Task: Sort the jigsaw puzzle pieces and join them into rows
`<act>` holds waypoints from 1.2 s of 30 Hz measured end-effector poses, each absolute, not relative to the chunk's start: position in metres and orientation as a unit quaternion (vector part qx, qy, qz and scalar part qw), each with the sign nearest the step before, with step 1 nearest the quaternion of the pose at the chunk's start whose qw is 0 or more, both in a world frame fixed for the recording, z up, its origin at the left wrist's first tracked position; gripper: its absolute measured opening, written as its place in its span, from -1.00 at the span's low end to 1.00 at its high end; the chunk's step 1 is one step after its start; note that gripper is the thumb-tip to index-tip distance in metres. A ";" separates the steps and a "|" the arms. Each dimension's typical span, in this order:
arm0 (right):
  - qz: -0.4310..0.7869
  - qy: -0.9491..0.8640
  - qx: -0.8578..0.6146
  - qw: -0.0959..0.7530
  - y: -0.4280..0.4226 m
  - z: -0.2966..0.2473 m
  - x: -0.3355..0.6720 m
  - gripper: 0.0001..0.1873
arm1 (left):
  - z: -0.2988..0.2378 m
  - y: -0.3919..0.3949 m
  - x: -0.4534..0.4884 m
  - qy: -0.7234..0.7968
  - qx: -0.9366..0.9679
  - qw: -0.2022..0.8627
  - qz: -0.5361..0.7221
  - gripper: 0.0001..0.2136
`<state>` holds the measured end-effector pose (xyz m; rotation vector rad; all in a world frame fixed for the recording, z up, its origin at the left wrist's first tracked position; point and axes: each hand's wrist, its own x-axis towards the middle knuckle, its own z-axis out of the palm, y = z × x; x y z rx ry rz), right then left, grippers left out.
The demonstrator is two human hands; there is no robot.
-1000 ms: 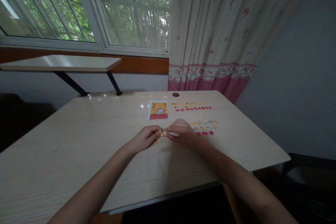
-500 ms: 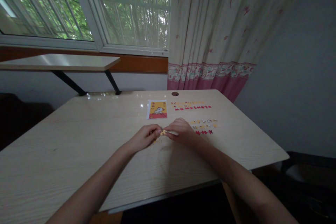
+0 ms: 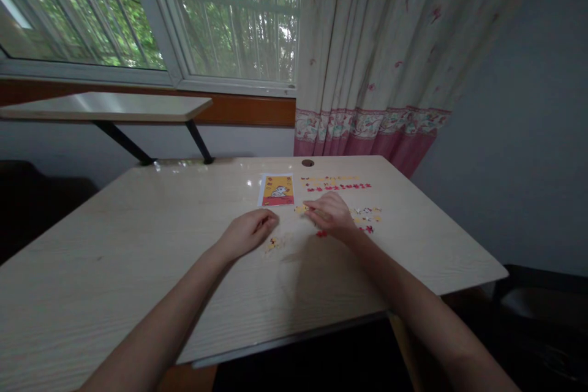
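Head view shows the right hand [image 3: 331, 211] near an animal-printed card [image 3: 278, 192].

Viewed from the near edge: 1 broad desk with a pale wood-grain top [image 3: 138, 245]. At its far left, 2 slanted black legs [image 3: 198, 139] stand on the surface and support 1 raised, light-coloured flat shelf [image 3: 105, 107]. A round brown cable port [image 3: 307, 163] sits at the far edge. Directly on the top: 1 rectangular yellow-and-red picture sheet [image 3: 278, 190]; to its right, 2 groups of small yellow, white and red jigsaw pieces [image 3: 351, 187] in rows, the nearer partly hidden; nearer, 1 small scatter of yellowish pieces [image 3: 272, 245].
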<state>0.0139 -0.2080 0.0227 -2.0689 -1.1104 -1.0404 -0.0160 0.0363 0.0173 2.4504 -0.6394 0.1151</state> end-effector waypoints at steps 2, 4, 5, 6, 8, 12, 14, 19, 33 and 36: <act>-0.403 -0.401 -0.769 0.293 -0.215 0.026 0.018 -0.84 | 0.014 0.043 -0.013 -0.227 0.940 0.250 0.055 -0.72; -0.408 -0.398 -0.765 0.301 -0.219 0.027 0.021 -0.85 | 0.011 0.048 -0.010 -0.222 0.946 0.228 0.057 -0.71; -0.408 -0.399 -0.763 0.304 -0.221 0.027 0.022 -0.85 | 0.011 0.049 -0.010 -0.223 0.947 0.222 0.056 -0.71; -0.409 -0.400 -0.760 0.307 -0.222 0.027 0.023 -0.85 | 0.011 0.050 -0.010 -0.226 0.948 0.219 0.055 -0.72; -0.408 -0.402 -0.758 0.312 -0.222 0.026 0.024 -0.85 | 0.012 0.050 -0.010 -0.231 0.947 0.215 0.055 -0.72; -0.394 -0.403 -0.765 0.313 -0.221 0.025 0.023 -0.84 | 0.015 0.048 -0.011 -0.244 0.945 0.209 0.054 -0.72; -0.386 -0.404 -0.767 0.315 -0.222 0.024 0.023 -0.83 | 0.015 0.048 -0.012 -0.252 0.944 0.207 0.051 -0.73; -0.363 -0.403 -0.777 0.321 -0.223 0.021 0.025 -0.81 | 0.013 0.050 -0.010 -0.262 0.942 0.205 0.050 -0.74; -0.291 -0.341 -0.852 0.270 -0.302 0.039 0.047 -0.76 | 0.012 0.050 -0.010 -0.285 0.938 0.196 0.038 -0.75; -0.254 -0.275 -0.889 0.265 -0.351 0.030 0.049 -0.70 | 0.011 0.051 -0.010 -0.286 0.938 0.194 0.034 -0.76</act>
